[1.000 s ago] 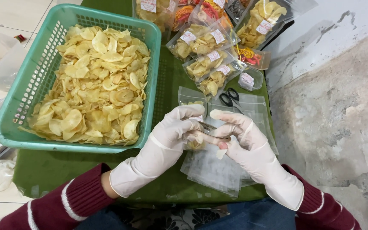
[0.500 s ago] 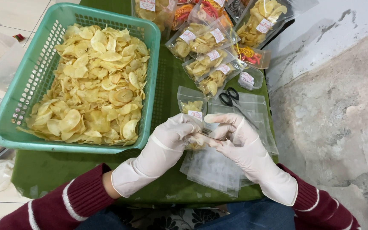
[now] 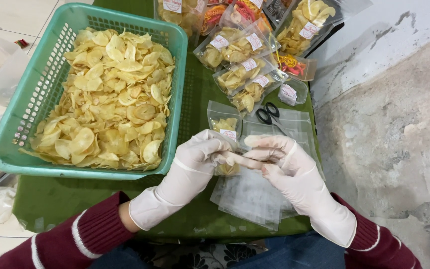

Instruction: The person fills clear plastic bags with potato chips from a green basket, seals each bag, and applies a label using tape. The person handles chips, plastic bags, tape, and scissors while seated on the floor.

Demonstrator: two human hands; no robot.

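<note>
both gloved hands have barely shifted: left hand (image 3: 200,157) and right hand (image 3: 284,159) stay pinched together on a small chip pouch (image 3: 226,130). filled pouches (image 3: 242,69) pile at 1 o'clock; the green basket (image 3: 16,164) at 10 o'clock looks full, empty bags (image 3: 250,199) remain.

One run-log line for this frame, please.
left hand + right hand: pinching small clear chip-filled bag | teal plastic basket of chips: left | black scissors: behind

Gloved left hand (image 3: 197,157) and right hand (image 3: 279,159) meet at centre, pinching a small clear pouch (image 3: 225,130) of chips. Green basket (image 3: 83,89) of chips at ten o'clock; filled pouches (image 3: 242,65) at twelve; scissors (image 3: 267,114) just above the hands; empty pouches (image 3: 250,199) beneath.
</note>
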